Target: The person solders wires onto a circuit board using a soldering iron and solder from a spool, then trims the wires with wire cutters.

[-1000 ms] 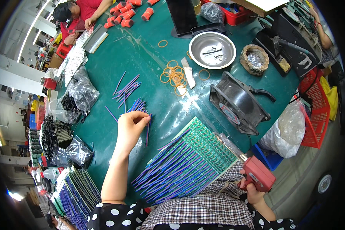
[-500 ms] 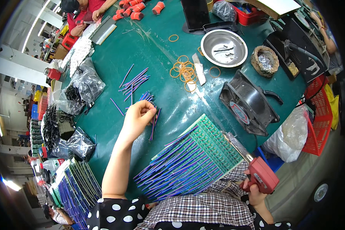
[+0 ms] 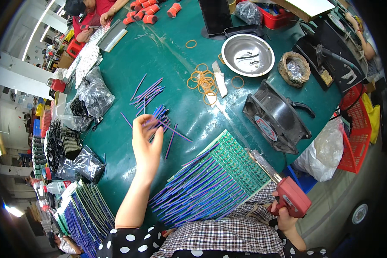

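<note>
The bare left hand [image 3: 147, 144] hangs over the green table [image 3: 124, 150] with thumb and fingers parted; the fingers are blurred, so whether a wire touches them cannot be told. A loose heap of thin blue-and-purple wires [image 3: 152, 92] lies just beyond those fingertips, most of them running from lower left to upper right, while one straight blue-and-purple wire [image 3: 177, 132] slants the other way, from beside the thumb down to the right. The left hand is much the nearer to these wires; the right hand [image 3: 284, 218] is well apart, past the board, closed round the handle of a red pistol-shaped soldering gun [image 3: 293, 197] whose metal nose points up and left. Between the two hands lies a green rectangular circuit board panel [image 3: 241, 161], a row of blue-and-purple wires [image 3: 198, 187] laid side by side across its left part, their free ends trailing toward the lower left. The black square-framed fan [image 3: 279, 114] beyond it bears a round red-and-white printed label [image 3: 265, 127], and the gun's red body carries a small pale marking.
</note>
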`<state>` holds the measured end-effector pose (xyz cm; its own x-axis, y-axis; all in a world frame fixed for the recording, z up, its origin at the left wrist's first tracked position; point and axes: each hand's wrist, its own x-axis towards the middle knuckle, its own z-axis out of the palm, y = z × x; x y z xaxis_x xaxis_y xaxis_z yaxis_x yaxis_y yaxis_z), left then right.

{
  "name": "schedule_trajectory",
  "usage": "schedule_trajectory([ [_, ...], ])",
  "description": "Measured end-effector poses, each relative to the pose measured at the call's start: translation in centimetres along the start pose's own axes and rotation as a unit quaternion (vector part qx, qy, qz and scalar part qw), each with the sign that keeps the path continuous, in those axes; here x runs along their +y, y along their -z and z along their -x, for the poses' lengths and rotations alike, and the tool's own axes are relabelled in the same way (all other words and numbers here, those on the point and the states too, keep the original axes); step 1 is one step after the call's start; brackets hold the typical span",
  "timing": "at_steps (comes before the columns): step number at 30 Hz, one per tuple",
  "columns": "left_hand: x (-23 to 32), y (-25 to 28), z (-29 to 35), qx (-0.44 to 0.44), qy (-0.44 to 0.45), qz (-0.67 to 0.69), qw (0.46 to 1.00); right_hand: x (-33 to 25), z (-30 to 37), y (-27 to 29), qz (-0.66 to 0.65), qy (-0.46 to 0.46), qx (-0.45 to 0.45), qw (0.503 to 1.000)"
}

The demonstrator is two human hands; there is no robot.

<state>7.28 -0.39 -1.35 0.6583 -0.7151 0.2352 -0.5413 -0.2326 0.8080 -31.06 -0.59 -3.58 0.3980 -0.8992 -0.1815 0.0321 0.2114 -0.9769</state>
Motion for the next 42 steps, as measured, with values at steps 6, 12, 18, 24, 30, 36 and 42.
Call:
schedule_trajectory([
  [6, 2.4, -0.1, -0.3, -0.197, -0.363, -0.285, 0.865, 0.0, 0.0, 0.2, 0.005, -0.008, -0.016, 1.000],
  [12, 1.6, -0.8, -1.4, -0.259, -0.498, -0.359, 0.746, -0.3, 0.0, 0.2, -0.001, -0.009, -0.024, 1.000],
  [18, 7.1, -2.3, -1.7, -0.251, -0.125, -0.085, 0.956, 1.5, 0.7, 0.8, -0.056, -0.062, 0.029, 0.996],
  [24, 5.5, -5.1, 2.6, -0.312, -0.303, -0.148, 0.888, 1.2, 0.2, 0.2, 0.023, -0.021, 0.036, 0.999],
  [30, 4.3, -5.2, 4.5, -0.190, -0.439, -0.223, 0.850, 1.6, -0.8, 0.0, 0.187, 0.028, -0.018, 0.982],
  [36, 4.0, -5.6, 4.6, -0.183, -0.428, -0.283, 0.839, 0.5, -2.8, -0.7, 0.105, 0.012, -0.049, 0.993],
  [42, 3.9, -5.7, 4.7, -0.186, -0.421, -0.292, 0.839, 0.2, -4.1, -0.8, 0.169, 0.040, -0.087, 0.981],
])
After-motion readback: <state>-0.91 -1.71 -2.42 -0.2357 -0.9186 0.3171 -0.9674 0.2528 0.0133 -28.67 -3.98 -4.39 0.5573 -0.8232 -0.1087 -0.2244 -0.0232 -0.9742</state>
